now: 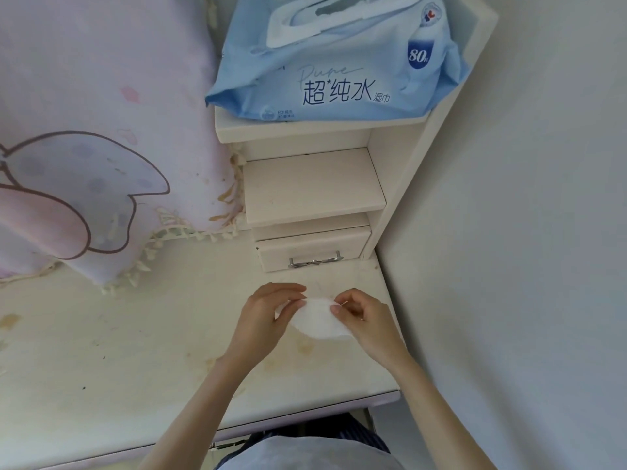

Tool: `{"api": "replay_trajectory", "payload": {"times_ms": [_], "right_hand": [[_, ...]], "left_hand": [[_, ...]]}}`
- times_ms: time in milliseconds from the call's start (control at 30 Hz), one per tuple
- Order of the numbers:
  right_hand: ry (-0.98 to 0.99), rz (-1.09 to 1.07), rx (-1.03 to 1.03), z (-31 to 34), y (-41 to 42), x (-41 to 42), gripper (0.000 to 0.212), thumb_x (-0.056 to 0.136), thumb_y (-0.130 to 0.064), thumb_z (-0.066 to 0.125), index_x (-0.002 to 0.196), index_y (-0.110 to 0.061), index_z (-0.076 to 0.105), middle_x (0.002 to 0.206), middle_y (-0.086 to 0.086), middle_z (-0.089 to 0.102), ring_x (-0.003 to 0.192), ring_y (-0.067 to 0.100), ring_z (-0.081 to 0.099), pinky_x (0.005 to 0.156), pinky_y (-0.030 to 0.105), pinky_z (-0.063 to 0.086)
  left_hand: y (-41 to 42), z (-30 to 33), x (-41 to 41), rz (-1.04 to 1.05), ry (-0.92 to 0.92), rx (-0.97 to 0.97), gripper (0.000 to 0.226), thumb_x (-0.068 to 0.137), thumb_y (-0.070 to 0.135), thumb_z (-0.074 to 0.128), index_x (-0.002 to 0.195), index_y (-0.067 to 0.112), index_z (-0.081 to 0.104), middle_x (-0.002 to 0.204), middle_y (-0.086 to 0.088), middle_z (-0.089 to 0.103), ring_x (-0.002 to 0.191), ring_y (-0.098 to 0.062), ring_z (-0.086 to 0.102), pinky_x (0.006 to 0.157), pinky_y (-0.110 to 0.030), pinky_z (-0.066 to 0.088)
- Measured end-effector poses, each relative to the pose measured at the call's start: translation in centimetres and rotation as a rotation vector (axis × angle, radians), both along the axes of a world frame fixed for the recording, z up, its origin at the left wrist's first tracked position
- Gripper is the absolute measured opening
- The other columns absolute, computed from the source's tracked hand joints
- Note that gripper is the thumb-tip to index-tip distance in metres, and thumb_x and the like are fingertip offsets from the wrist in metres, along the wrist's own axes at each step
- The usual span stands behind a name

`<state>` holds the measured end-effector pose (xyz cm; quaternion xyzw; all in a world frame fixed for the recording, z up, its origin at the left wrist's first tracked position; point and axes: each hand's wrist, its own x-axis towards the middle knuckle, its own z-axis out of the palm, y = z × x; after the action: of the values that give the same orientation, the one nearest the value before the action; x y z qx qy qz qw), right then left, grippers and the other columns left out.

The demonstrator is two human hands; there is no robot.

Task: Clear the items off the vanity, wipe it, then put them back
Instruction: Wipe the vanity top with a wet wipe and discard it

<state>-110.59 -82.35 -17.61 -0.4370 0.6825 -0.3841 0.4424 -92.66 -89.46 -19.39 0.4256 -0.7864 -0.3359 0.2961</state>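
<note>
A white wet wipe (pixel 317 322) is held between both hands just above the cream vanity top (pixel 135 351). My left hand (pixel 268 317) pinches its left edge and my right hand (pixel 361 317) pinches its right edge. The vanity surface shows yellowish stains around and below the hands. A blue pack of wet wipes (pixel 339 59) with its flap lifted lies on the top of the small shelf unit (pixel 400 184) at the back right.
A small drawer (pixel 312 251) with a metal handle sits under the shelves. A pink cloth with a cartoon print and tassels (pixel 95 147) hangs over the back left. A plain wall (pixel 526 232) borders the vanity's right edge.
</note>
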Motion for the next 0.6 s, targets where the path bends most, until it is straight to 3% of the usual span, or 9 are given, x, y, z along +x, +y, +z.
{"api": "replay_trajectory", "payload": {"times_ms": [100, 200, 300, 367, 467, 533, 600], "right_hand": [[0.338, 0.143, -0.021, -0.2, -0.2, -1.1, 0.003, 0.087, -0.016, 0.062, 0.085, -0.018, 0.062, 0.08, -0.006, 0.067, 0.079, 0.013, 0.062, 0.072, 0.025, 0.048], [0.708, 0.175, -0.226, -0.6, -0.7, -2.2, 0.008, 0.083, -0.022, 0.064, 0.082, -0.014, 0.063, 0.074, -0.004, 0.067, 0.069, 0.019, 0.061, 0.071, 0.033, 0.047], [0.843, 0.103, -0.403, -0.8, -1.1, -3.4, 0.019, 0.082, -0.033, 0.057, 0.078, -0.018, 0.066, 0.069, -0.007, 0.065, 0.067, 0.017, 0.059, 0.071, 0.026, 0.036], [0.91, 0.053, -0.519, -0.7, -0.9, -4.0, 0.022, 0.085, -0.03, 0.053, 0.08, -0.017, 0.07, 0.074, -0.006, 0.067, 0.074, 0.016, 0.057, 0.075, 0.025, 0.035], [1.018, -0.008, -0.671, -1.1, 0.2, -4.3, 0.018, 0.085, -0.017, 0.057, 0.083, -0.012, 0.073, 0.084, -0.002, 0.071, 0.086, 0.014, 0.056, 0.081, 0.028, 0.041], [1.056, 0.07, -0.64, -2.8, 1.8, -4.4, 0.02, 0.088, -0.018, 0.054, 0.085, -0.012, 0.073, 0.093, 0.0, 0.072, 0.094, 0.017, 0.061, 0.084, 0.03, 0.045], [1.068, 0.257, -0.48, -5.4, 4.2, -4.2, 0.037, 0.096, -0.03, 0.041, 0.087, -0.016, 0.073, 0.101, -0.001, 0.072, 0.102, 0.019, 0.064, 0.086, 0.032, 0.05]], "left_hand": [[-0.7, 0.3, -0.2, -0.052, -0.1, -0.081, 0.038, 0.086, 0.039, 0.043, 0.084, 0.015, 0.073, 0.087, 0.01, 0.073, 0.078, -0.003, 0.061, 0.096, -0.034, 0.039], [-1.7, 0.1, -0.4, -0.087, -0.196, -0.266, 0.034, 0.089, 0.033, 0.043, 0.084, 0.016, 0.073, 0.082, 0.009, 0.073, 0.07, -0.009, 0.065, 0.094, -0.036, 0.045], [-2.5, -0.1, -0.7, -0.085, -0.169, -0.404, 0.041, 0.096, 0.034, 0.039, 0.086, 0.012, 0.073, 0.079, 0.004, 0.073, 0.068, -0.013, 0.066, 0.091, -0.035, 0.047], [-2.7, 0.0, -0.8, -0.088, -0.135, -0.474, 0.041, 0.098, 0.029, 0.038, 0.089, 0.009, 0.073, 0.082, 0.001, 0.073, 0.072, -0.015, 0.066, 0.09, -0.037, 0.049], [-2.2, -1.1, -0.6, -0.147, -0.128, -0.586, 0.026, 0.087, 0.0, 0.048, 0.095, 0.007, 0.072, 0.094, -0.003, 0.072, 0.091, -0.015, 0.062, 0.091, -0.036, 0.046], [-1.0, -2.8, -0.2, -0.217, -0.184, -0.594, 0.031, 0.081, -0.004, 0.049, 0.097, 0.009, 0.072, 0.099, -0.004, 0.072, 0.097, -0.015, 0.06, 0.091, -0.037, 0.046], [0.9, -5.5, 0.7, -0.33, -0.306, -0.548, 0.031, 0.087, 0.008, 0.043, 0.098, 0.013, 0.072, 0.103, -0.004, 0.071, 0.097, -0.018, 0.065, 0.091, -0.036, 0.05]]}}
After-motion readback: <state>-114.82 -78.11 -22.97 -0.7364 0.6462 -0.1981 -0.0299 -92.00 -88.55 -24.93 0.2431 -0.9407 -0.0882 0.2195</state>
